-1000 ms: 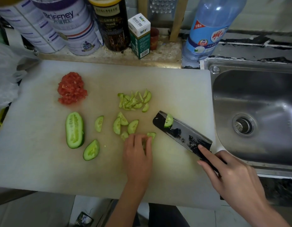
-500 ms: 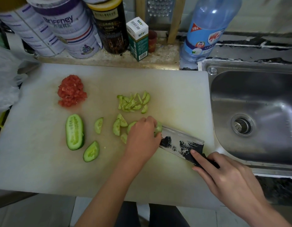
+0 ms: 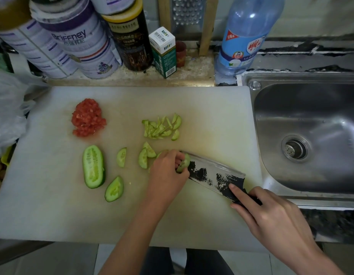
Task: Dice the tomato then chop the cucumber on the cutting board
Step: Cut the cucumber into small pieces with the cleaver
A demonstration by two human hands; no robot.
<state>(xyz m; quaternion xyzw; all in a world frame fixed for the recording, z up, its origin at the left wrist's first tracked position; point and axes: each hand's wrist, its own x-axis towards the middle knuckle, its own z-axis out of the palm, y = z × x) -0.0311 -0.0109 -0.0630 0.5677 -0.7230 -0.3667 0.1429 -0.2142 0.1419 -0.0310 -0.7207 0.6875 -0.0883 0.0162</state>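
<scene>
On the white cutting board [image 3: 53, 211] a pile of diced tomato [image 3: 88, 118] lies at the back left. A cucumber half [image 3: 93, 166] lies cut side up, with loose slices [image 3: 121, 157] beside it and a heap of chopped cucumber [image 3: 162, 127] further back. My left hand [image 3: 167, 173] pinches a cucumber slice [image 3: 183, 165] against the flat of the cleaver [image 3: 213, 175]. My right hand [image 3: 271, 217] grips the cleaver's handle, forefinger laid along the blade. Some slices are hidden under my left hand.
Tins [image 3: 79, 40], a dark jar [image 3: 130, 36], a small green box [image 3: 165, 52] and a blue bottle [image 3: 245, 34] stand along the back ledge. A steel sink [image 3: 307, 135] lies right of the board. A plastic bag [image 3: 7, 110] sits at the left.
My left hand moved from the slices near the board's front up to the cleaver blade and took hold of the slice stuck there. The cleaver shifted slightly toward the hand.
</scene>
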